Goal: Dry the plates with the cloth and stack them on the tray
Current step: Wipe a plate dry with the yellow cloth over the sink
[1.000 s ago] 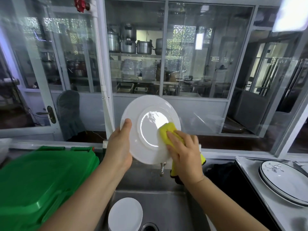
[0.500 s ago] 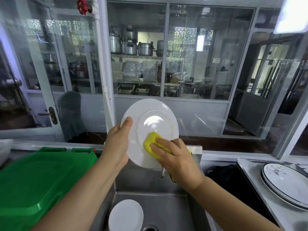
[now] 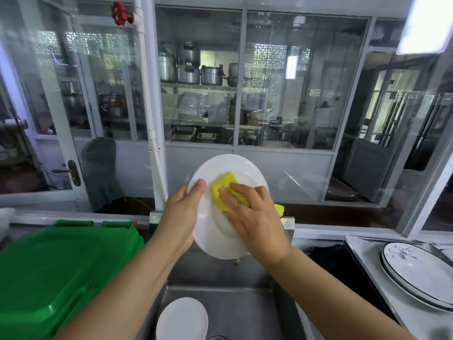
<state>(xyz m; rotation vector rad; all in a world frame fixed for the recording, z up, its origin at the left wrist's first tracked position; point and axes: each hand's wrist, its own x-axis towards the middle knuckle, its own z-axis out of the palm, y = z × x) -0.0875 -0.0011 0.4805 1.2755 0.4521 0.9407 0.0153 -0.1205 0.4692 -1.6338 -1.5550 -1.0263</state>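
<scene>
A round white plate (image 3: 215, 241) is held upright over the steel sink (image 3: 245, 312). My left hand (image 3: 181, 217) grips its left rim, thumb across the front. My right hand (image 3: 255, 217) presses a bunched yellow cloth (image 3: 225, 190) against the plate's inner face, fingers spread over the cloth. A second white plate (image 3: 182, 320) lies in the sink basin below. At the right, patterned dark-rimmed plates (image 3: 421, 273) are stacked on a metal tray (image 3: 360, 246).
A large green plastic lid or bin (image 3: 56, 273) fills the counter on the left. Directly behind the sink stands a glass partition with a white pipe (image 3: 152, 133). A dark cloth (image 3: 328, 256) lies between sink and tray.
My right hand has slid the yellow cloth from the plate's right side across to its centre and upper left. The plate sits lower in view; my left hand keeps its grip.
</scene>
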